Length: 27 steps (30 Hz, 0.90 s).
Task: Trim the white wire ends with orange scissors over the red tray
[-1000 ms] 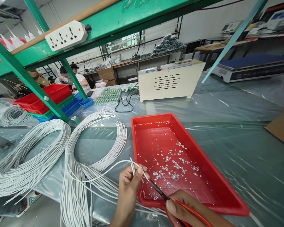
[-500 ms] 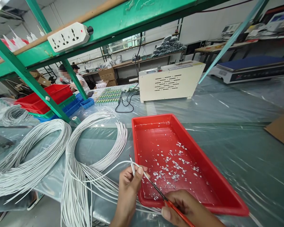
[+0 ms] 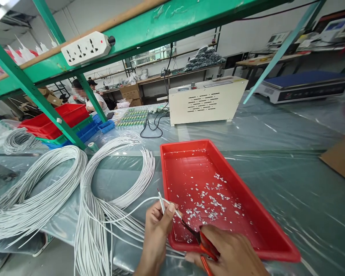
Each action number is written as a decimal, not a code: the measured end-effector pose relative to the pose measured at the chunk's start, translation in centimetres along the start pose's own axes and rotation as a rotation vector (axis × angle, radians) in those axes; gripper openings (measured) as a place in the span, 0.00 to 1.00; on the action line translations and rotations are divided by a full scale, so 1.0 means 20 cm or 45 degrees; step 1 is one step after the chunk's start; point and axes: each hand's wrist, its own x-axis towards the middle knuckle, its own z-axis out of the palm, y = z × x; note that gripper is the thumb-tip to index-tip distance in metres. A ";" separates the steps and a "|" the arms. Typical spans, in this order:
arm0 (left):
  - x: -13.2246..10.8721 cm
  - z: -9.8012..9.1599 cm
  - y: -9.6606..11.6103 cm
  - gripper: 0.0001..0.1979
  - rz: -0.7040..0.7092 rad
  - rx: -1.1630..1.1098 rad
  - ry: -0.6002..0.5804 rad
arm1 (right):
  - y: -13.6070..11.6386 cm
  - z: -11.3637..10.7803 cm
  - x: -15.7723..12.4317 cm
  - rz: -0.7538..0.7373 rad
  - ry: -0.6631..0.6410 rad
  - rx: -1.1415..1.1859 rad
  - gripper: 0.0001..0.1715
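My left hand (image 3: 157,232) pinches a white cable (image 3: 150,198) between thumb and fingers. One cut cable end with a dark reddish tip sticks up past the fingers, and another end points right. In my right hand (image 3: 232,251) is a pair of scissors (image 3: 209,247) with red-orange handles. Their dark blades reach the right-hand cable end; whether they grip it is too small to tell. Both hands are over the near left corner of a red tray (image 3: 244,184), which holds scattered silvery scraps. The cable leads back to a coil of white cables (image 3: 93,230) on the left.
A second white cable coil (image 3: 43,184) lies farther left. Behind the tray stand a cream metal box (image 3: 208,100) and a black cord (image 3: 151,137). A green shelf frame (image 3: 138,32) crosses overhead. Stacked bins (image 3: 57,120) and people sit at back left; a scale (image 3: 301,86) is right.
My right hand has turned and shifted around the scissors, so their handles now stand apart. The left hand and the cable have barely moved.
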 end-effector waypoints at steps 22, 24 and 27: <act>-0.02 0.01 -0.07 0.12 0.207 0.299 0.205 | -0.01 -0.03 0.12 0.327 0.225 0.679 0.09; -0.02 0.01 -0.06 0.11 0.206 0.288 0.189 | -0.02 -0.03 0.13 0.352 0.201 0.693 0.09; -0.02 0.02 -0.04 0.10 0.212 0.290 0.162 | -0.02 -0.03 0.14 0.374 0.196 0.732 0.09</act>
